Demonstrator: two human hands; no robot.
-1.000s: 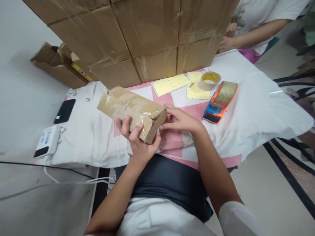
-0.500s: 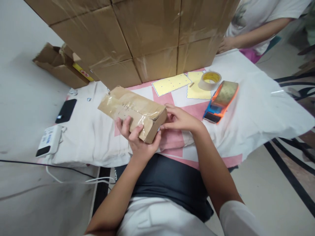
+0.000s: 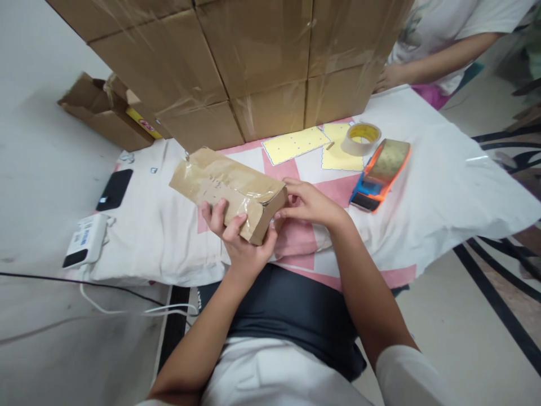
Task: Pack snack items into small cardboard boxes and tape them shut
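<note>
A long brown cardboard box (image 3: 236, 179), wrapped in shiny clear tape, is held tilted over the cloth-covered table. Around its near side and lower edge wraps my left hand (image 3: 240, 237), with its fingers on the taped face. My right hand (image 3: 313, 204) grips the box's right end, index finger at the far corner and thumb lower down. Its other fingers are curled and partly hidden by the box. To the right lie an orange and blue tape dispenser (image 3: 381, 175) and a roll of clear tape (image 3: 361, 140).
Taped cardboard cartons (image 3: 253, 67) stand stacked at the back. Yellow paper pieces (image 3: 296, 145) lie before them. An open carton (image 3: 114, 115), a black phone-like slab (image 3: 115, 189) and a white device with cables (image 3: 85, 239) are at left. Another person's arm (image 3: 443, 59) rests behind the table's right side.
</note>
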